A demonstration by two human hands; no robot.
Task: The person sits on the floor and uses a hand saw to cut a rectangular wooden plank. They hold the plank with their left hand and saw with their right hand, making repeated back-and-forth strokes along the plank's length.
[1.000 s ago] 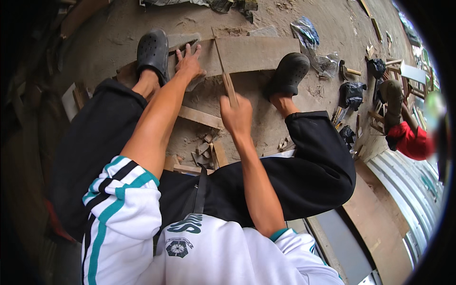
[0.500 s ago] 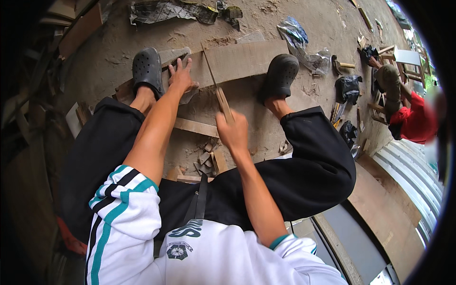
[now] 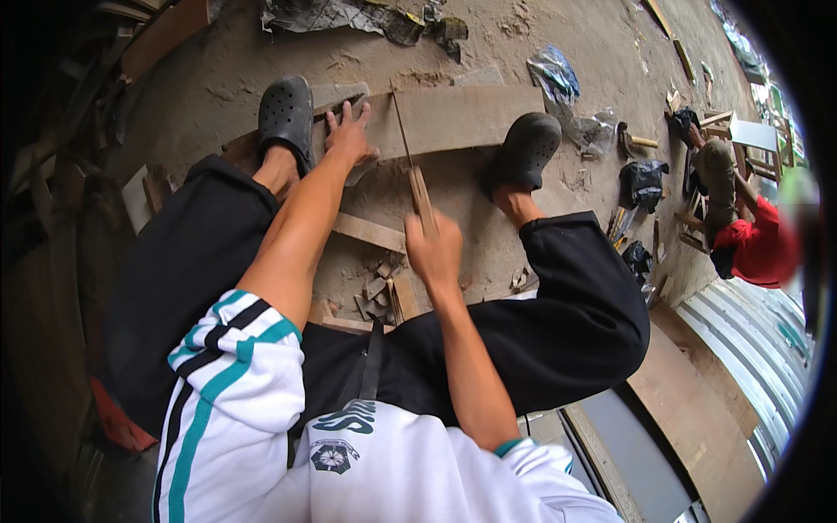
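My right hand [image 3: 434,250] is closed round the wooden handle of a handsaw [image 3: 421,199]. Its thin blade points away from me and crosses a wide wooden plank [image 3: 471,118] lying low over the ground. To the left of the blade, my left hand [image 3: 351,139] lies on the plank with its fingers spread. My left shoe [image 3: 286,122] rests by the plank's left part, and my right shoe [image 3: 530,144] is at its right end. A narrow wooden strip [image 3: 370,234] lies nearer to me.
Wood offcuts [image 3: 384,292] are heaped between my legs. Crumpled plastic [image 3: 593,131], a hammer [image 3: 641,141] and a black bag [image 3: 643,185] lie to the right. Farther right a person in red [image 3: 757,244] works by wooden frames. Boards [image 3: 166,39] crowd the left side.
The view has turned slightly, so the scene sits a little farther right. The saw still crosses the plank at about the same place, and my left hand keeps its spot.
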